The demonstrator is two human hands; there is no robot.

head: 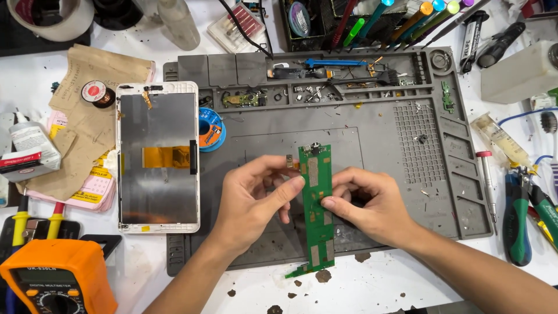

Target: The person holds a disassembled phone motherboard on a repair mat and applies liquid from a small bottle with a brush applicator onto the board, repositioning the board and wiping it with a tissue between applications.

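Green and narrow, the long printed circuit board [317, 209] is held upright-lengthwise over the grey silicone work mat [378, 134], its lower end reaching past the mat's near edge onto the white desk [378, 288]. The left hand [256, 195] pinches the board's left edge near its upper half, thumb and fingers closed on it beside a small metal part at the board's top corner. The right hand [366, 203] grips the right edge at mid-length, fingers curled tight; what its fingertips press on seems to be a small component, though the view is too coarse to be sure. Just left of the mat lies a white-framed tablet screen panel [158, 157], face down, with an orange flex ribbon across its silver back. A blue solder-wire spool [209, 131] sits touching the panel's right side. An orange multimeter [55, 279] rests at the desk's near left corner, and green-handled pliers [517, 221] lie well apart on the right.
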